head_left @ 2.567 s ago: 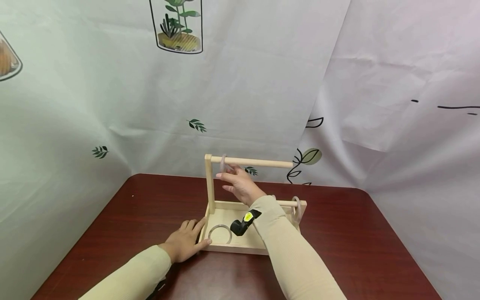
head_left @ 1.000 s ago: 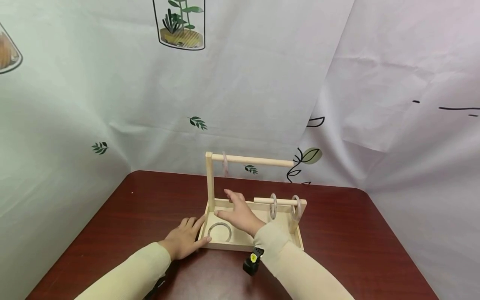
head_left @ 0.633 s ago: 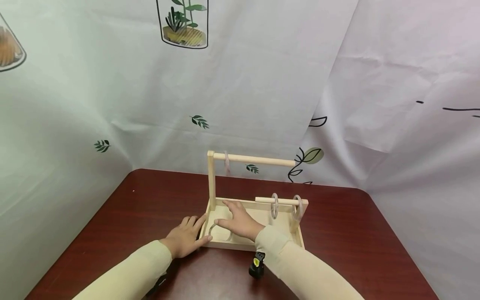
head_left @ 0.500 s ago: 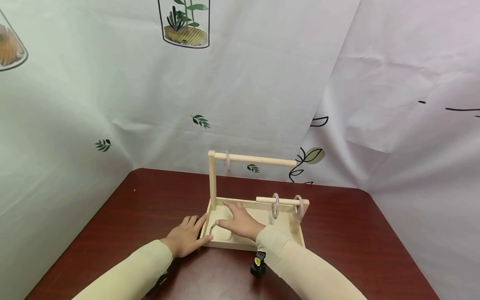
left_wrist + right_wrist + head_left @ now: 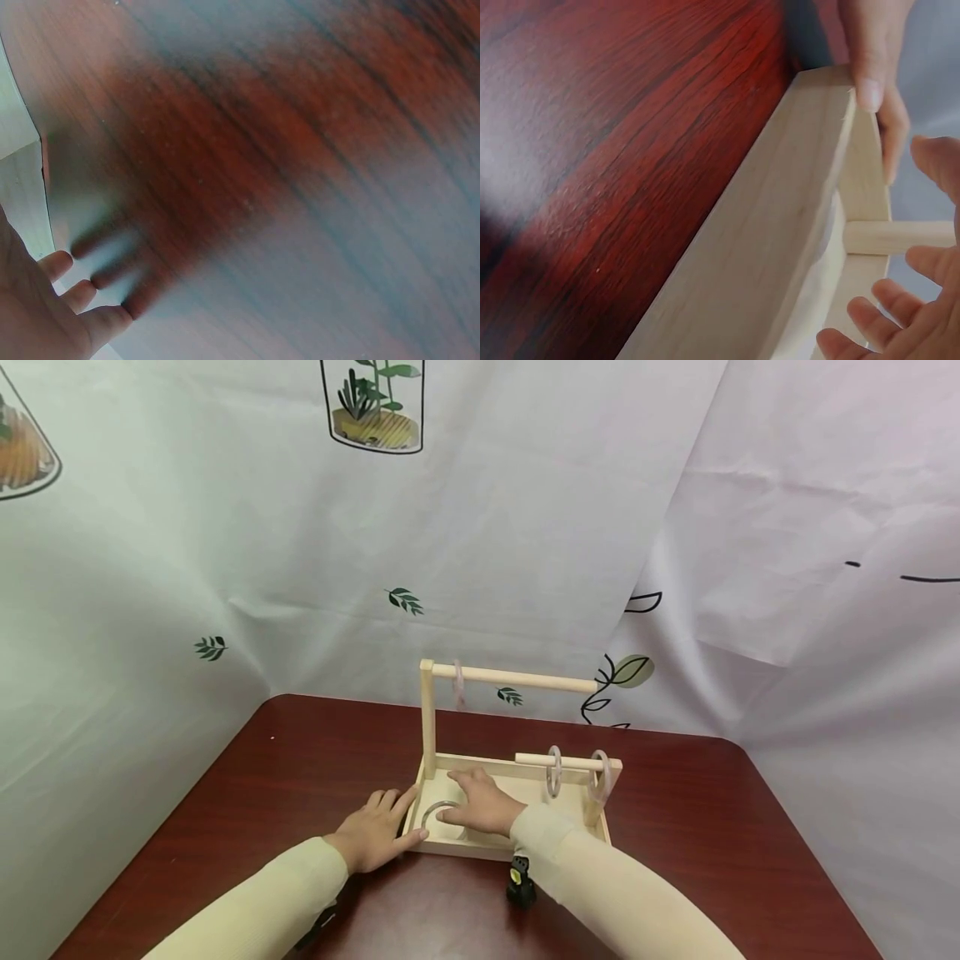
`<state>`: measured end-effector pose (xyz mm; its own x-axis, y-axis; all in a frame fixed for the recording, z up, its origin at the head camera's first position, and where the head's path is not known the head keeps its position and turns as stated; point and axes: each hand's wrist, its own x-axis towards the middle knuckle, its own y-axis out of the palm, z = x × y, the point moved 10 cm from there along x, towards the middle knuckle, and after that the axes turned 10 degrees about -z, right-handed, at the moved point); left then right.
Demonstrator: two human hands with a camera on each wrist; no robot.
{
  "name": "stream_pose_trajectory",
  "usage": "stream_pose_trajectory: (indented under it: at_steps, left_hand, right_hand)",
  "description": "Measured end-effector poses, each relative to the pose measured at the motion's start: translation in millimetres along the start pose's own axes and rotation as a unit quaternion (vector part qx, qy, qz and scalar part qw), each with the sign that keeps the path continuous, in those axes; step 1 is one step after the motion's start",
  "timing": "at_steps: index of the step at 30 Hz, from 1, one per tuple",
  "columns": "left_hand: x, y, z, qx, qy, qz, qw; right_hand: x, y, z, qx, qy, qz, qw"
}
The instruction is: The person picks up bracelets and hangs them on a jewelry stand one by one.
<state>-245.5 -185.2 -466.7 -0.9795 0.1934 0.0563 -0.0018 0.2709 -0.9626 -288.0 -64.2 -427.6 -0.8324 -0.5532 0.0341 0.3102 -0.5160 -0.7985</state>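
Observation:
A light wooden tray (image 5: pixel 480 852) carries two posts with bars. One pale ring (image 5: pixel 459 687) hangs on the tall upper bar (image 5: pixel 525 679); two more, a ring (image 5: pixel 553 774) and a ring (image 5: pixel 600 777), hang on the short lower bar (image 5: pixel 530 760). Inside the tray at left lies another ring (image 5: pixel 441 802), partly covered by my right hand (image 5: pixel 486 807). That hand hovers there with thumb and fingers spread, as the right wrist view also shows. My left hand (image 5: pixel 372 833) rests on the tray's left side, fingers stretched; the left wrist view catches its fingers (image 5: pixel 105 324).
The tray stands on a dark red-brown wooden table (image 5: pixel 712 852). A white patterned cloth (image 5: pixel 525 527) hangs behind and at both sides. A black strapped camera (image 5: pixel 520 885) is on the right wrist.
My right hand has let go of the ring on the upper bar and come down into the tray, over the lying ring. The left hand stays on the tray's side.

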Motion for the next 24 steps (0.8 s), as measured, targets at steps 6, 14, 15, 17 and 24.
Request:
stream_pose_trajectory:
  at_steps: [6,14,15,17,24]
  left_hand:
    - [-0.2,-0.5,-0.8,-0.001,0.0,0.002,1.0]
    - [2.0,3.9,2.1,0.004,0.003,-0.003,1.0]
    - [2.0,4.2,2.3,0.006,0.003,-0.002,1.0]
    - [1.8,2.9,1.5,0.002,0.005,-0.005,1.0]
    - [0.6,-0.6,-0.6,-0.009,0.006,-0.004,0.9999]
  right_hand:
    - [3.4,6.3,-3.6,-0.045,0.005,0.012,0.999]
    - [8.8,12.4,-1.9,-0.062,0.009,0.015,0.998]
    - [9.5,13.4,-1.7,-0.066,0.007,0.015,0.998]
    - [10.7,15.3,-1.0,-0.072,0.003,0.015,0.997]
    - [14.2,22.0,-0.3,-0.086,0.003,0.022,0.996]
